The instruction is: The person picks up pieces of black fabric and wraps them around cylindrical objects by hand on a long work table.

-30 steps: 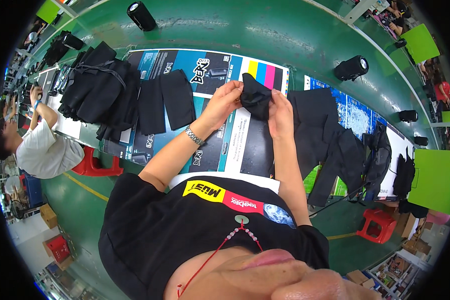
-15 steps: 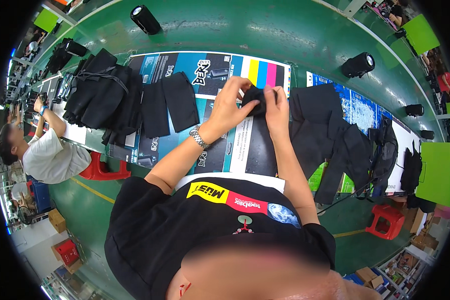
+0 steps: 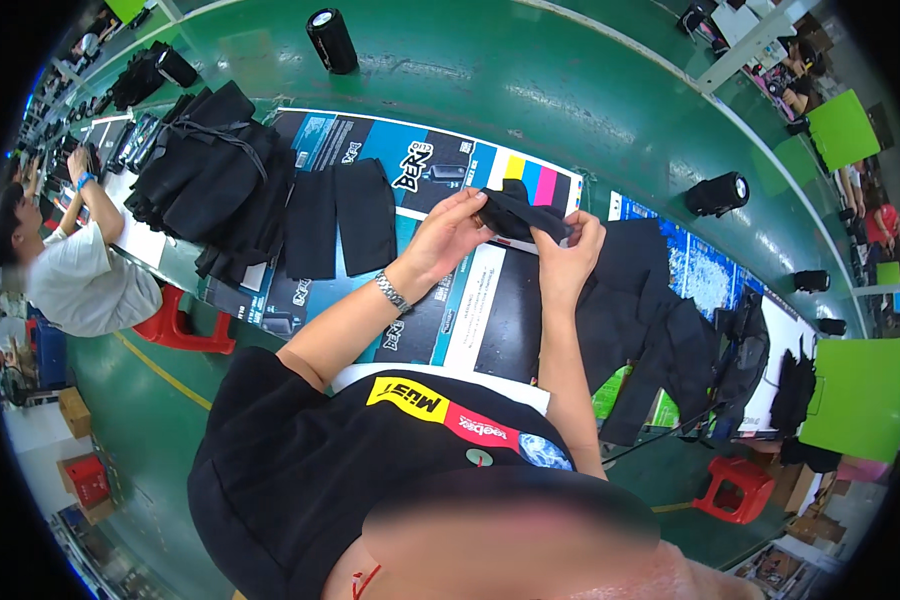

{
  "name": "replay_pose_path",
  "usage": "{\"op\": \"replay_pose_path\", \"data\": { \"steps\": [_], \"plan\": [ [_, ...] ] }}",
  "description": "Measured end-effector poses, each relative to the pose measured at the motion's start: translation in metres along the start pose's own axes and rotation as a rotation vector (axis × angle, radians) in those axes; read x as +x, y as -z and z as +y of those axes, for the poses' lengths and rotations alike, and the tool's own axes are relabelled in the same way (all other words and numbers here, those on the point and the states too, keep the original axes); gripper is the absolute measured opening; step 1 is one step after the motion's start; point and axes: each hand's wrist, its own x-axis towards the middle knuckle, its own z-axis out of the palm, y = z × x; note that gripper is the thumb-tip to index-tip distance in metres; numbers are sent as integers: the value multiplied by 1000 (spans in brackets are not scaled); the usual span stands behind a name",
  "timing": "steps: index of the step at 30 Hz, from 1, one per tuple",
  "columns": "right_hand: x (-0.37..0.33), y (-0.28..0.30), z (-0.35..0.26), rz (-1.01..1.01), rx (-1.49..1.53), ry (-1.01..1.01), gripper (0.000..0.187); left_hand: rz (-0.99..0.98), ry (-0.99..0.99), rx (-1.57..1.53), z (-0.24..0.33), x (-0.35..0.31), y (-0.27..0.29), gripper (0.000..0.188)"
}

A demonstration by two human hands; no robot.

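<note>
Between my two hands, above the table, a black piece of cloth (image 3: pixel 522 212) is stretched out and partly folded. My left hand (image 3: pixel 452 232) pinches its left end between thumb and fingers. At its other end, my right hand (image 3: pixel 570 250) grips the cloth near the edge. Two flat black cloth panels (image 3: pixel 365 217) lie side by side to the left of my hands. To the right, larger black cloth pieces (image 3: pixel 625 270) overlap on the table.
A tall heap of black cloth pieces (image 3: pixel 205 170) stands at the left, near a seated co-worker (image 3: pixel 90 270). Printed sheets (image 3: pixel 420 335) cover the table. Black cylindrical speakers (image 3: pixel 331 42) stand beyond it. Red stools (image 3: pixel 735 490) are on the near side.
The cloth was bunched up between my hands and is now spread out longer. My right hand has moved lower and slightly right. The whole view has shifted and turned a little.
</note>
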Motion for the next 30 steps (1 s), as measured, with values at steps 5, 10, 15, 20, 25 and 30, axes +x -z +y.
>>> {"op": "replay_pose_path", "data": {
  "steps": [5,10,15,20,25,30],
  "plan": [
    [-2,0,-2,-198,661,-511,30,-59,74,190,1,1,0,20],
    [-3,6,28,-360,1202,-673,35,-164,105,549,-5,-10,-12,24],
    [-4,5,21,-576,1419,-764,35,-79,114,158,-2,-1,3,24],
    [-2,9,15,-726,1186,-622,34,-43,161,-173,10,-8,1,25],
    [-1,36,-5,-857,1166,-471,38,-307,205,265,30,-4,8,24],
    [13,48,-29,-1271,1356,-163,22,-730,282,590,44,-21,-26,9]
  ]
}}
